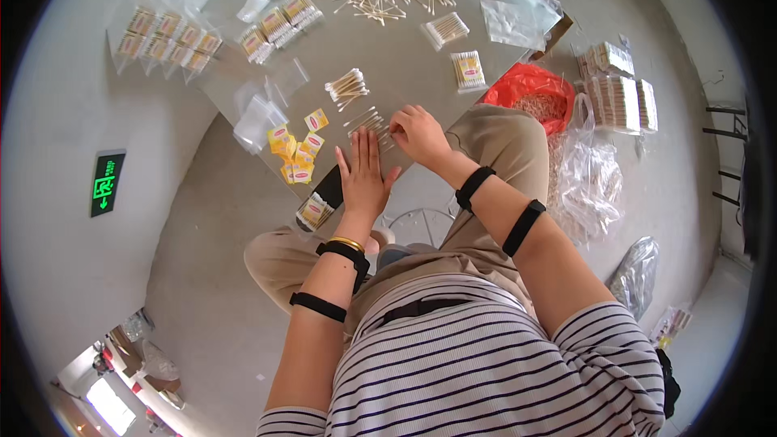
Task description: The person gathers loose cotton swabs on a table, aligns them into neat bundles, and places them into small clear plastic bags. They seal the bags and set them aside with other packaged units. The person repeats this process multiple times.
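Several swabs under L fingers

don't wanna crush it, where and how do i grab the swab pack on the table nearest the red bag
Probably pinch the swab pack across its left and right sides, from above, with the right hand: it lies flat on the table, both sides look free, and that hand is nearer.

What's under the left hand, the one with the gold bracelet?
Some cotton swabs peek out just past the left hand, lying on the grey table. Right beneath the hand, everything is covered, so I can't tell whether more swabs are there.
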Available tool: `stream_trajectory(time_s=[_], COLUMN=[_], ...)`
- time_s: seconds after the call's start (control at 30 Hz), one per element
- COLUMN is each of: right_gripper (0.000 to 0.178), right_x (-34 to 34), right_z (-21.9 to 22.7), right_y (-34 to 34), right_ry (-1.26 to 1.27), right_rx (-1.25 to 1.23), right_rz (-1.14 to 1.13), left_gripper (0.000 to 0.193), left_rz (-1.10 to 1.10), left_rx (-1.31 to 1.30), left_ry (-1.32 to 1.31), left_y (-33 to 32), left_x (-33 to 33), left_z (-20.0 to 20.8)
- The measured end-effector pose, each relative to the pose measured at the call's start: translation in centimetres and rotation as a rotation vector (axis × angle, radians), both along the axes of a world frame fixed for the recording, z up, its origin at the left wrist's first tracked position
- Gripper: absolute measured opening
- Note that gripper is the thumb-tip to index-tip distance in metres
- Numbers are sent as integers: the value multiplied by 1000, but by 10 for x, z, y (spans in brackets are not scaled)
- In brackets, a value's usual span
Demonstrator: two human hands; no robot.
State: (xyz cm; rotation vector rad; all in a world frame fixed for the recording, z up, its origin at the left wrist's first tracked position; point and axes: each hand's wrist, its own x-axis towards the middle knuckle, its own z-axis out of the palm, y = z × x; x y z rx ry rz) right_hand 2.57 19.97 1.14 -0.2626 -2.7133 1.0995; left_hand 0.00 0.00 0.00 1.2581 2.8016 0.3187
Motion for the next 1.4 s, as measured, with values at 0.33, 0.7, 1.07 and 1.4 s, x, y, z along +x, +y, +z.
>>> stream_trajectory(time_s=[0.33,0.7,1.07,1.4], right_gripper=[7,14,6,10], right_x=[-7,-8,-16,-7], right_z=[0,-6,-5,5], right_y=[1,3,-3,13], right_ry=[-49,-88,-172,-161], right_rx=[-39,-8,-13,-166], right_rz=[4,24,-71,-102], left_gripper=[87,86,87,87], left_rz=[-60,-54,-53,-60], left_rx=[34,44,45,34], left_ry=[-17,-23,-9,-8], left_y=[-7,-6,-8,-7], left_x=[-3,-2,-3,-1], left_z=[2,0,-1,4])
